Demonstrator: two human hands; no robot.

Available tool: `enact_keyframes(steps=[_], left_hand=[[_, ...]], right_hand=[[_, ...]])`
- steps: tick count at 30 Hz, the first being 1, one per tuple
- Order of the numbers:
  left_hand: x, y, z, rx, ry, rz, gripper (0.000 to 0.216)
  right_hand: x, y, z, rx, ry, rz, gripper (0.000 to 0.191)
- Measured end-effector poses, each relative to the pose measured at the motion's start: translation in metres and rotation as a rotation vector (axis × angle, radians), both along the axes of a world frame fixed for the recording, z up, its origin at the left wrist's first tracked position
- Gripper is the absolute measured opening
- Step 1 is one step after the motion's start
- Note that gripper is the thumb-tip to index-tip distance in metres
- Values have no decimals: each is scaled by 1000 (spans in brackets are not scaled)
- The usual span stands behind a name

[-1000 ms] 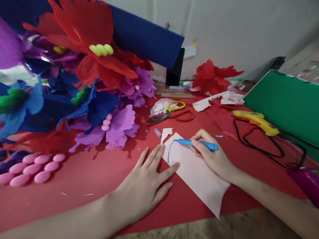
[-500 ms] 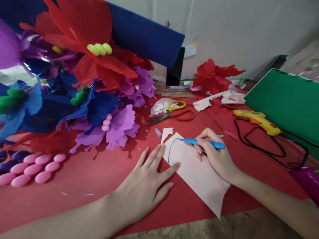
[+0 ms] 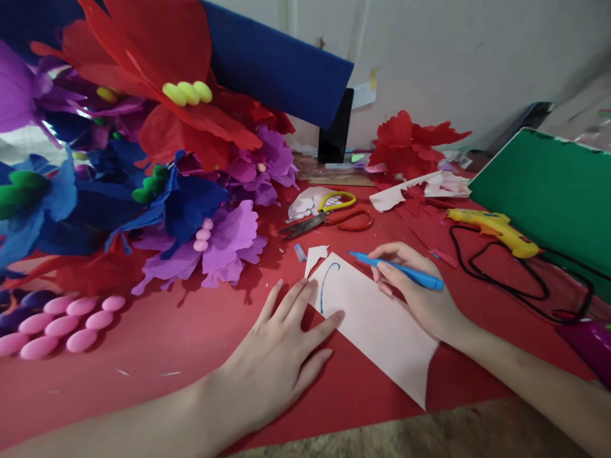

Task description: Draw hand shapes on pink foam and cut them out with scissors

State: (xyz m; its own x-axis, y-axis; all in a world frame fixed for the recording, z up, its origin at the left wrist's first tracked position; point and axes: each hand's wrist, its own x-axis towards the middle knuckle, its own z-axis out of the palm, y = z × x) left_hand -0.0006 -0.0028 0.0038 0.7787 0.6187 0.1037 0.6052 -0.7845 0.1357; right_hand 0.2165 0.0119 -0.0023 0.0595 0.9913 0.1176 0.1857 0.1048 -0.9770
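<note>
A blue pen [image 3: 405, 271] is pinched in my right hand [image 3: 422, 292], its tip raised beside the upper right edge of a white paper sheet [image 3: 377, 331]. On that sheet, near its top corner, runs a curved blue line [image 3: 325, 285] with a hooked upper end. My left hand [image 3: 286, 343] lies flat with fingers spread, its fingertips on the paper's left edge. Just above those fingertips rests a small torn paper scrap [image 3: 316, 259], beside a little blue cap-like piece [image 3: 300, 252].
Scissors [image 3: 329, 216] with yellow and red handles lie beyond the paper. Large red, blue and purple flowers [image 3: 191, 159] crowd the left, near pink oval pieces [image 3: 62, 326]. To the right are a yellow glue gun [image 3: 494, 230], its black cord [image 3: 496, 289] and a green board [image 3: 534, 184].
The pen has lifted off the paper and moved right with my right hand. The blue line now ends in a short hook. The paper has shifted slightly; my left hand stays in place.
</note>
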Motion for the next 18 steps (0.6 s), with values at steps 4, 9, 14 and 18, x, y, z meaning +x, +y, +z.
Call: enact_keyframes(steps=[4,9,14,18], left_hand=[[1,-1,0,13,-15,7,38],[0,0,-3,15,-23,-19,38],[0,-1,-3,8,2,-31,39],[0,0,-1,15,21,-41,40]], right_hand=[[-1,1,-1,-42,-55,59,11],[-2,1,0,-15,-230,118,13],[-3,1,1,-3,-256,140,17],[-4,2,-1,-13,-251,110,16]])
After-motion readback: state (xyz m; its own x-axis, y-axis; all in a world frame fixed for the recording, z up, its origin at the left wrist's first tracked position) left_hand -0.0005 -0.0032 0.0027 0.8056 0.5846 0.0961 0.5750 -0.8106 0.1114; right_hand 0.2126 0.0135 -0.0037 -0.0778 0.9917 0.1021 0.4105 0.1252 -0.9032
